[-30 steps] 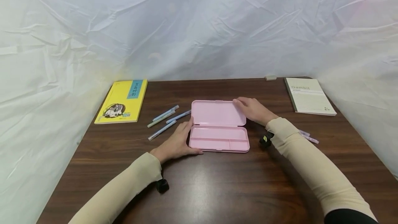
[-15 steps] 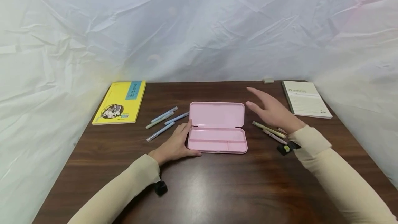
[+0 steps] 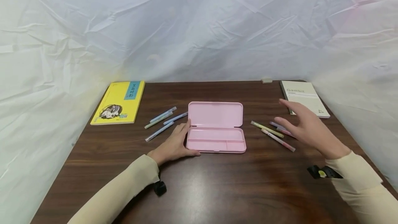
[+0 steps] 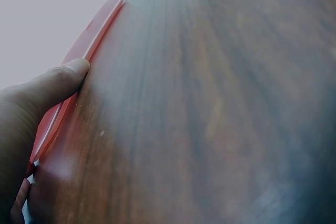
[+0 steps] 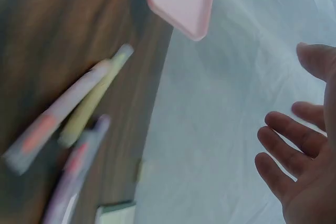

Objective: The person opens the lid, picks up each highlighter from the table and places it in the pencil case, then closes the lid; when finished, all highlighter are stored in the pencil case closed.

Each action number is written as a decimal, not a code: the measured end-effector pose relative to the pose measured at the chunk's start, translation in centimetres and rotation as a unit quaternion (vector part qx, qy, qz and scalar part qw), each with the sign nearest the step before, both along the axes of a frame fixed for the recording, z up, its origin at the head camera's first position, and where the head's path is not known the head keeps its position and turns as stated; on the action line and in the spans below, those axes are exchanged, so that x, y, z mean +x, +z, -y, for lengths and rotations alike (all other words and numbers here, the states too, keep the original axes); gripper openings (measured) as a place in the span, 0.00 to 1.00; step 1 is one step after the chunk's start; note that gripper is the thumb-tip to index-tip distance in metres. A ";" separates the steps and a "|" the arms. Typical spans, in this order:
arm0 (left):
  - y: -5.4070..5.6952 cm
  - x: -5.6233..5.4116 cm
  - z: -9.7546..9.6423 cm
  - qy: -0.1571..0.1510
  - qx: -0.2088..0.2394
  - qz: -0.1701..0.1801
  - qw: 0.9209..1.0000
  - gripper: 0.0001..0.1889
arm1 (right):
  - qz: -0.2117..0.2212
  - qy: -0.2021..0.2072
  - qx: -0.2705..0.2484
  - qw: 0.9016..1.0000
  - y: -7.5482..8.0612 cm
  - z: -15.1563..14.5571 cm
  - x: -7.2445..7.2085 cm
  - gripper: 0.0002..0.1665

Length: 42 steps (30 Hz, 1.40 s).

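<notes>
An opened pink pencil case [image 3: 216, 133] lies on the table, its lid [image 3: 215, 114] folded back and its compartments bare. My left hand [image 3: 174, 144] holds the case at its left end, thumb along the front edge and fingers up the left side. In the left wrist view the thumb [image 4: 58, 85] presses on the case's edge. My right hand [image 3: 311, 129] is in the air to the right, fingers spread and holding nothing. Close to it lie several pens, among them a yellow-green pen [image 3: 266, 129] and a white-and-pink pen [image 3: 278, 140]; the hand partly covers the others.
Several blue and green pens [image 3: 160, 131] lie left of the case. A yellow book [image 3: 119, 103] is at the back left, a white notepad [image 3: 306, 96] at the back right. A small pale block [image 3: 266, 81] sits at the rear edge, before a white sheet [image 3: 199, 44].
My right hand has let go of the lid's right edge and moved right and toward me, uncovering the pens there. My left hand stays on the case.
</notes>
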<state>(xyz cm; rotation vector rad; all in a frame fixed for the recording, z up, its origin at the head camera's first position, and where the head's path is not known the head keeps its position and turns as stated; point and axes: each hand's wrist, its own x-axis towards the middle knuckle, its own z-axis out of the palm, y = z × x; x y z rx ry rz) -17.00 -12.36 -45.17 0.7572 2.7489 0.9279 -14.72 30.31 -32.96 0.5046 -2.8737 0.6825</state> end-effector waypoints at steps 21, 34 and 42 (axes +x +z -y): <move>-0.2 -0.1 0.6 0.010 0.011 -0.003 1.000 0.67 | 0.012 -0.071 0.035 0.997 -8.4 -5.9 4.2 0.26; -0.2 -0.1 0.5 0.005 0.012 -0.004 1.000 0.67 | -0.014 -0.029 0.041 0.999 -9.3 -5.5 2.9 0.14; -0.2 -0.1 0.2 0.001 0.012 -0.010 1.000 0.67 | -0.020 -0.035 0.055 0.998 -9.5 -5.2 2.9 0.08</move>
